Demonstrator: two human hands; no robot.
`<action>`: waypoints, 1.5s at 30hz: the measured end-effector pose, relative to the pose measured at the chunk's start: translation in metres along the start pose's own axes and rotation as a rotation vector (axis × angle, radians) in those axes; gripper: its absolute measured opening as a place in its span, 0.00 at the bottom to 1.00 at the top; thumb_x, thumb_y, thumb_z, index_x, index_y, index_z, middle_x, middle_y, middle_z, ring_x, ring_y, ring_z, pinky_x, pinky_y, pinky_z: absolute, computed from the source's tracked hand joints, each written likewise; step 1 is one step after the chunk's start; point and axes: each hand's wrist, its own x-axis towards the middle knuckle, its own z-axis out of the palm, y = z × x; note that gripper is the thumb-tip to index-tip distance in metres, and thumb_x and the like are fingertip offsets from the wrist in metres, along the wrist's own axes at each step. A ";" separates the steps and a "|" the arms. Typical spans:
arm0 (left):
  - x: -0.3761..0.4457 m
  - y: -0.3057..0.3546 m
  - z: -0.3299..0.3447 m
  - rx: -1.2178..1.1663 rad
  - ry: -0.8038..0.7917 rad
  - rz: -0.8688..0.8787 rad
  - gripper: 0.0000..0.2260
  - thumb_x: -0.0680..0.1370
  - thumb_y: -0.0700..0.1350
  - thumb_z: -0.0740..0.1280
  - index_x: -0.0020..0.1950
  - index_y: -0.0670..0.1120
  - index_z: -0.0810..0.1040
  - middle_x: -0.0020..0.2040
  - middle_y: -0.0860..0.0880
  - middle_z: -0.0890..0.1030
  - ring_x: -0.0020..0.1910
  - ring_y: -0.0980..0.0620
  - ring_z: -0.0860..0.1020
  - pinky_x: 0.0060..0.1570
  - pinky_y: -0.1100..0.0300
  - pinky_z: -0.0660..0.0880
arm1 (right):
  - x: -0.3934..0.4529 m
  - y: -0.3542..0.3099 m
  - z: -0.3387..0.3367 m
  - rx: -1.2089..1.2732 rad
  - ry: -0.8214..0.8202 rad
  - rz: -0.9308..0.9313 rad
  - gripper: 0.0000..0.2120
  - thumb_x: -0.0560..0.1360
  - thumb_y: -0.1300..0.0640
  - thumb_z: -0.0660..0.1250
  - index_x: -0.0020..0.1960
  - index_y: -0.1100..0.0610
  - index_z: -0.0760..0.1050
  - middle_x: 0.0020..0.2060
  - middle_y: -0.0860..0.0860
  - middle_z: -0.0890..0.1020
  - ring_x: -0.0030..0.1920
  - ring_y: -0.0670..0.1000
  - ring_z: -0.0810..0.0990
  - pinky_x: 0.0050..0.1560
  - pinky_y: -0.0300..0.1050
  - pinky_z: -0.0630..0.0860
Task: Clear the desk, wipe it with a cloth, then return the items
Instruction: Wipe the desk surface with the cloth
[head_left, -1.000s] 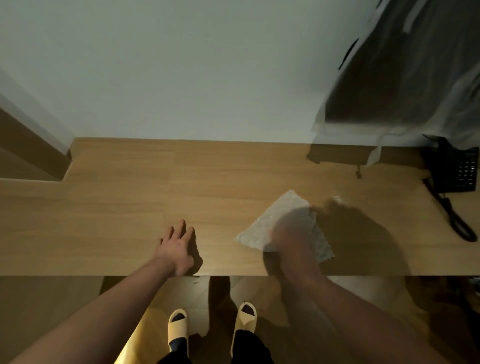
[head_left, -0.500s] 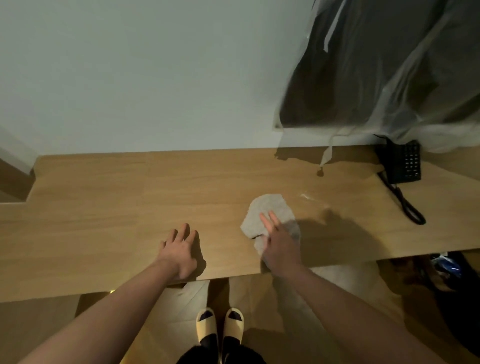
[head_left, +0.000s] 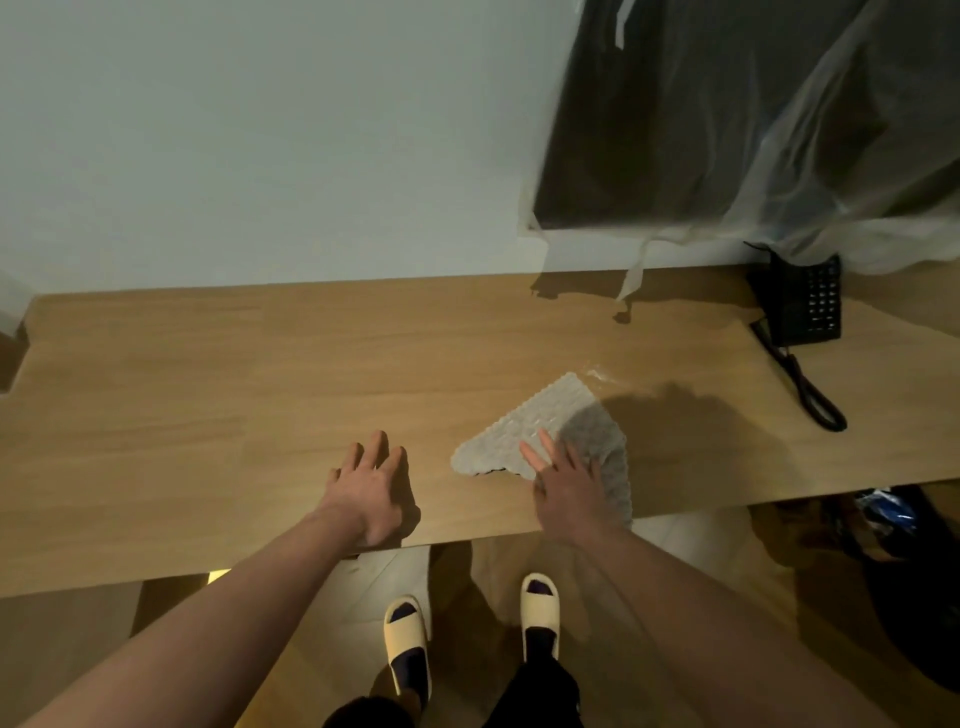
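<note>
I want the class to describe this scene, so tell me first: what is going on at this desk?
A person is wiping a wooden desk. The right hand presses flat on a pale textured cloth near the front edge; the left hand rests open on the bare wood beside it. A black telephone sits at the back right.

The right hand (head_left: 569, 491) covers the near part of the cloth (head_left: 540, 423), whose near edge cannot be made out. The tabletop (head_left: 208, 415) runs out of frame at left and right. Translucent plastic sheeting (head_left: 810, 156) veils a dark panel (head_left: 675, 130), cut off at the top and right edges. The telephone (head_left: 802, 304) keys are too small to read
</note>
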 end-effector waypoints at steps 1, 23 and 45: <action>0.002 0.007 0.001 0.000 0.002 -0.003 0.39 0.78 0.50 0.63 0.85 0.52 0.46 0.84 0.47 0.38 0.83 0.38 0.42 0.80 0.39 0.51 | -0.002 0.017 -0.004 -0.002 0.010 0.021 0.27 0.86 0.46 0.49 0.83 0.38 0.46 0.83 0.44 0.42 0.83 0.54 0.38 0.80 0.68 0.45; 0.047 0.133 0.013 -0.150 -0.063 -0.156 0.46 0.75 0.50 0.68 0.84 0.55 0.40 0.83 0.48 0.35 0.81 0.34 0.39 0.78 0.38 0.59 | 0.022 0.294 -0.110 0.452 0.147 0.514 0.30 0.86 0.43 0.46 0.84 0.53 0.48 0.84 0.56 0.48 0.83 0.59 0.50 0.81 0.56 0.54; 0.048 0.128 0.017 -0.234 -0.061 -0.156 0.48 0.72 0.50 0.69 0.84 0.57 0.41 0.83 0.52 0.33 0.81 0.37 0.35 0.78 0.35 0.56 | 0.100 0.045 -0.106 0.226 0.012 -0.126 0.26 0.86 0.50 0.52 0.83 0.43 0.53 0.83 0.38 0.48 0.82 0.47 0.54 0.79 0.50 0.60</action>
